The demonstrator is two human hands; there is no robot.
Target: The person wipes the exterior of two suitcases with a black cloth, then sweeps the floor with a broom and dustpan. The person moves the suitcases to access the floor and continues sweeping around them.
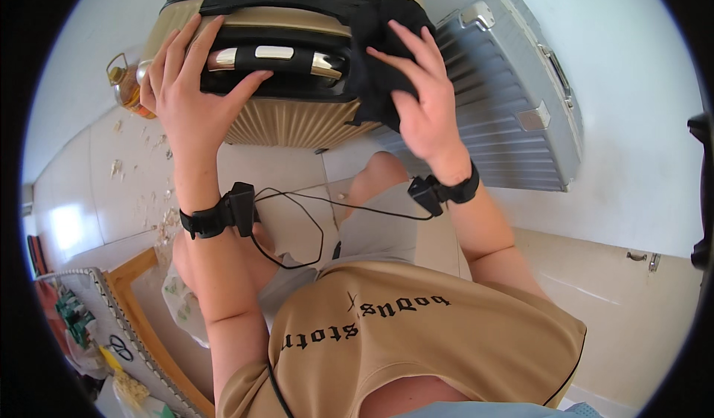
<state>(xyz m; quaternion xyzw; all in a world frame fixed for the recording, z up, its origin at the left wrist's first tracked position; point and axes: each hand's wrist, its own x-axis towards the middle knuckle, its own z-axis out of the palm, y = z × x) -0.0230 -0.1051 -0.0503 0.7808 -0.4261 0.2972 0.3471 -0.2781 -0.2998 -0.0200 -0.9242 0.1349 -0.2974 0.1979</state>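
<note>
A gold ribbed hard-shell suitcase (284, 122) stands on the floor before me, its top towards me. Set in its black recess is a carry handle (273, 61) with shiny metal-look ends. My left hand (192, 83) rests spread on the suitcase at the handle's left side, the thumb reaching over the recess. On the right, a black cloth (385, 55) lies bunched over the suitcase's corner. My right hand (427, 89) presses it there, fingers spread on top and thumb bent against the fabric. Part of the handle recess on the right is hidden by this cloth.
A silver ribbed suitcase (513, 83) leans against the wall to the right. Behind my left hand stands a plastic bottle of amber liquid (128, 91). Debris (167, 223) is scattered on the tiles. A cluttered grey-covered table (134, 340) is at lower left. A cable (334, 197) links my wrist straps.
</note>
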